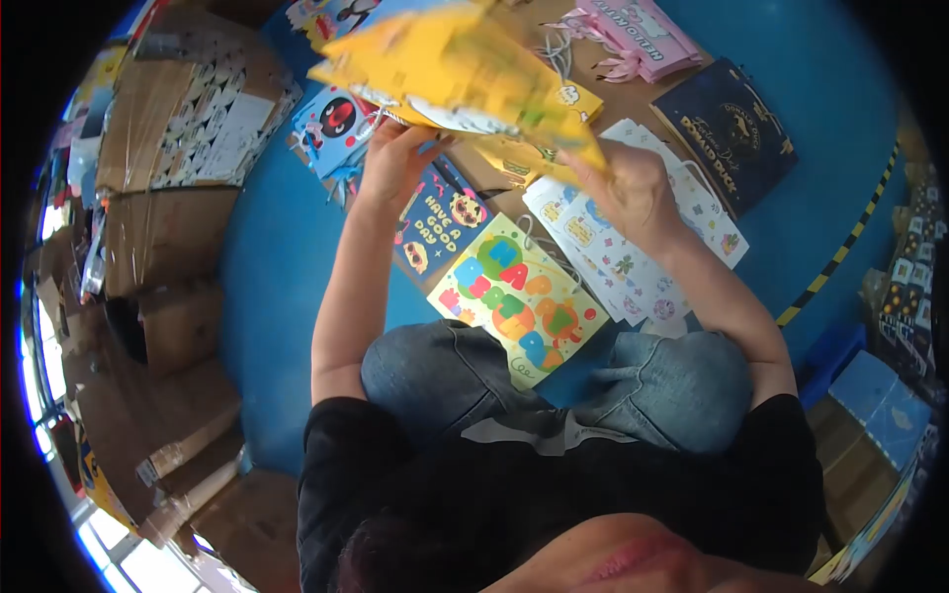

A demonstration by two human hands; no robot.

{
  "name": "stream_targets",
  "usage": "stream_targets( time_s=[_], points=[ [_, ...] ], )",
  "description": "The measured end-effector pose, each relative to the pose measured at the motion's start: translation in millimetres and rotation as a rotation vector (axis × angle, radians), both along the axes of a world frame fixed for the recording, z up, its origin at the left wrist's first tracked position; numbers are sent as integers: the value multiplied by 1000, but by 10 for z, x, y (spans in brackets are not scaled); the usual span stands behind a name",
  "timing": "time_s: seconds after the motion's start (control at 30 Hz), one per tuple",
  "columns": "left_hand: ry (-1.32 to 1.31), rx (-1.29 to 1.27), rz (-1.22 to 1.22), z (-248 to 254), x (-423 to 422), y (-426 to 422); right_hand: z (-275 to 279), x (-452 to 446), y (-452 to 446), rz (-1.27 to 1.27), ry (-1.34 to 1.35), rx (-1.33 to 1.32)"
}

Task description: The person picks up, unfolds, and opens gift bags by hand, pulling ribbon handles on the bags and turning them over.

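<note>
A yellow printed paper gift bag (465, 74) is held up in front of me, partly smeared by motion. My left hand (397, 158) is closed on its left lower part, near a white cord handle, and some fingers are hidden behind the bag. My right hand (633, 193) pinches the bag's right corner, thumb on the near side. Below the hands lie a dark blue "Have a good day" bag (440, 222) and a pale yellow bag with colourful letters (519, 301). White bags with small prints (643, 237) overlap under my right forearm.
Pink Hello Kitty bags (643, 40), a navy Donald Duck bag (727, 133) and light blue bags (336, 128) surround the hands on the blue floor (272, 326). Cardboard boxes (158, 237) stack up at left. Black-yellow tape (840, 237) crosses the floor at right.
</note>
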State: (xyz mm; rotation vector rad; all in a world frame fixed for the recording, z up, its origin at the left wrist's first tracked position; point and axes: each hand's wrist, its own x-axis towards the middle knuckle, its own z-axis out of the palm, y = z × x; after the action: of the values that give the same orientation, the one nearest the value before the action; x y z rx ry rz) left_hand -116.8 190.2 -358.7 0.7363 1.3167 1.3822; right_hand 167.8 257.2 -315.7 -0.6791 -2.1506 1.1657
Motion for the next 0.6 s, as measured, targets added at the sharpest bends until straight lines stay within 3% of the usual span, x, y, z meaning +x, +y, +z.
stream_targets(
  time_s=[0.07,0.1,0.2,0.33,0.6],
  points=[
    [-124,42,88,6,82,-51,-3,-77,-11,216,149,400],
    [-165,61,97,26,103,-81,-22,-96,-54,281,65,448],
    [-257,116,98,98,68,-185,-110,-119,-30,163,20,633],
    [-336,168,111,117,11,-343,-239,-110,35,47,10,626],
    [-412,197,109,125,-44,-499,-315,-126,13,52,33,575]
  ],
)
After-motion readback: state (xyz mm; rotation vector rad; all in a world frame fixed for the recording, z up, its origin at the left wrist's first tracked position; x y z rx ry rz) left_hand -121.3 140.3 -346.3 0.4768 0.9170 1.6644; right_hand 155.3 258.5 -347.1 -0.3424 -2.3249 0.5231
